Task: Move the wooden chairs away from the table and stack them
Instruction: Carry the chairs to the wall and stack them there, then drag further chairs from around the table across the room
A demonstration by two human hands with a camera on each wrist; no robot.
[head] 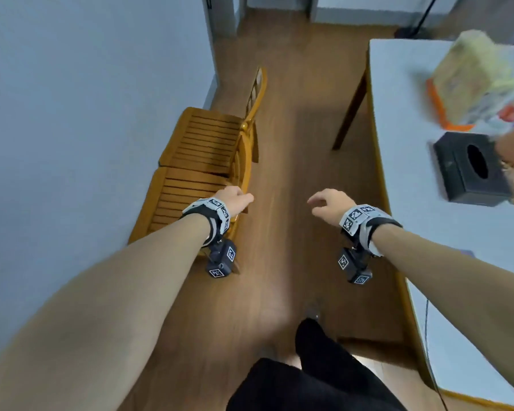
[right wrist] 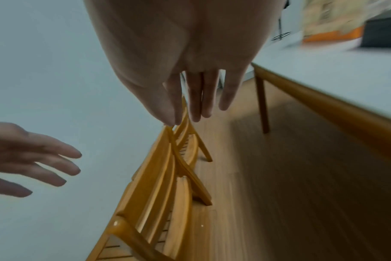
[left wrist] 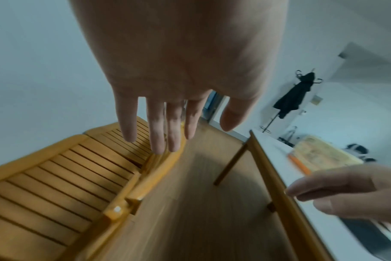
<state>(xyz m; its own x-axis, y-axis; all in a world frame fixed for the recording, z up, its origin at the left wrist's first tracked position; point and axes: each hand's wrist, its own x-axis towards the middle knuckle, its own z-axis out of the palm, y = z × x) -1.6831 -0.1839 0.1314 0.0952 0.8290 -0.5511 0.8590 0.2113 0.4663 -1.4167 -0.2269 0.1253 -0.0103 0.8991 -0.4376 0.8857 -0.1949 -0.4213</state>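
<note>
Two orange wooden chairs with slatted seats stand side by side along the left wall, a near chair (head: 178, 200) (left wrist: 51, 178) and a far chair (head: 208, 137) (left wrist: 132, 130), their backs toward the open floor. My left hand (head: 235, 200) (left wrist: 165, 130) hovers above the near chair's backrest (right wrist: 159, 169), fingers straight and spread, holding nothing. My right hand (head: 327, 203) (right wrist: 199, 104) hangs over the floor between chairs and table, fingers relaxed, empty. The table (head: 428, 232) (left wrist: 279, 185) with its white top and wooden edge runs along the right.
On the table sit a black tissue box (head: 469, 167) and a bagged yellow package (head: 475, 78). A table leg (head: 350, 111) stands at the far corner. Wooden floor (head: 297, 161) lies between chairs and table. My dark-clothed leg (head: 315, 366) is at the bottom.
</note>
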